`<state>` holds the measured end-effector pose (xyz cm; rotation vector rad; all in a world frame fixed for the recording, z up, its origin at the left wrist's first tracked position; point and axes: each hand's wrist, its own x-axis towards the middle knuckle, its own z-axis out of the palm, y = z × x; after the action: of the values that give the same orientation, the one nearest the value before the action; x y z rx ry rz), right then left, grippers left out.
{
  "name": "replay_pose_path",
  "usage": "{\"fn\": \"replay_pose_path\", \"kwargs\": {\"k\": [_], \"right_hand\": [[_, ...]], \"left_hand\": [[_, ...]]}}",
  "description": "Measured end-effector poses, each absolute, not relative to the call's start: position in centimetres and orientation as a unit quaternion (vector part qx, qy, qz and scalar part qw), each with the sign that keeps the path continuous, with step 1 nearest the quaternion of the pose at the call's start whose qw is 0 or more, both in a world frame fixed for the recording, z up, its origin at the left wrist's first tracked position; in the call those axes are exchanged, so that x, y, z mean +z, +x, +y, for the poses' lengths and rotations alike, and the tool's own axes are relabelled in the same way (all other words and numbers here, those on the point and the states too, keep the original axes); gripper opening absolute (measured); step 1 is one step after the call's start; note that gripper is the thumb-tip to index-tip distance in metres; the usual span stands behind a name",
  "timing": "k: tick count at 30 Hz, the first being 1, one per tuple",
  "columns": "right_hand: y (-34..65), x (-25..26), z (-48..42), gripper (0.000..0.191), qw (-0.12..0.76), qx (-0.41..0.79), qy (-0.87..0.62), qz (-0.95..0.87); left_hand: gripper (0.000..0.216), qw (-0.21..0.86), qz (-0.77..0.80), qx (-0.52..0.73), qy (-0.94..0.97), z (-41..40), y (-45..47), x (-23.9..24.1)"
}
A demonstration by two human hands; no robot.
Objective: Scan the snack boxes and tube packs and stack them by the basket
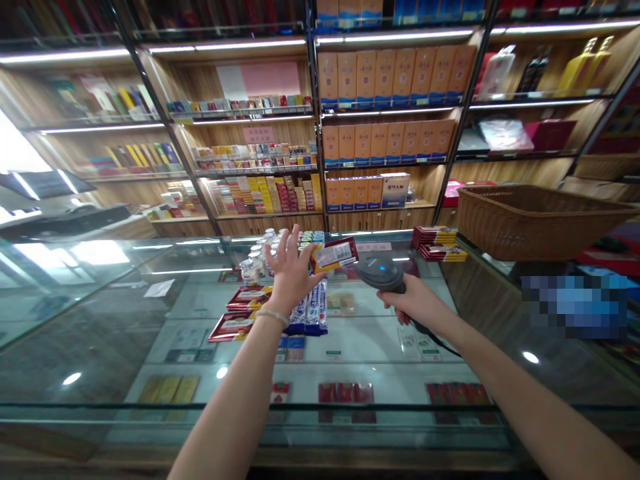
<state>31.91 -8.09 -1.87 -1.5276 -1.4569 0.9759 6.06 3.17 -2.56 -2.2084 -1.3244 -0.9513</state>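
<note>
My left hand point(290, 273) pinches a red-and-yellow snack packet point(343, 248) at its left end, thumb below and the other fingers spread. The packet's barcode label faces me. Just right of it, my right hand point(410, 297) is wrapped round the handle of a dark grey barcode scanner point(379, 272), whose head points at the packet without touching it. A blue light glows on top of the scanner. Below my left hand lie blue-and-white packets point(316, 310) and more red-and-yellow packets point(239, 325), partly hidden by my wrist. Small white bottles point(254, 261) stand behind them.
Everything rests on a glass counter point(360, 347) with goods displayed beneath. A stack of red-and-yellow packets point(436, 243) sits at the back right, beside a wicker basket point(530, 223). The scanner's cable point(445, 347) trails right. Behind are stocked shelves with orange boxes point(385, 75).
</note>
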Motion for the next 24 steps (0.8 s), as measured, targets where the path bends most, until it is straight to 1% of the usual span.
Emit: {"fn": "replay_pose_path", "kwargs": {"k": [7, 15, 24], "right_hand": [[32.0, -2.9, -8.5, 0.015, 0.408, 0.375, -0.574, -0.602], [32.3, -3.2, -8.4, 0.019, 0.399, 0.361, -0.578, -0.614], [32.2, -2.8, -8.4, 0.014, 0.397, 0.359, -0.592, -0.602]], "left_hand": [[0.063, 0.194, -0.476, -0.335, -0.79, 3.4, 6.0, -2.8], [0.065, 0.188, -0.475, -0.336, -0.791, 3.5, 6.0, -2.8], [0.06, 0.189, -0.468, -0.328, -0.799, 3.3, 6.0, -2.7]]}}
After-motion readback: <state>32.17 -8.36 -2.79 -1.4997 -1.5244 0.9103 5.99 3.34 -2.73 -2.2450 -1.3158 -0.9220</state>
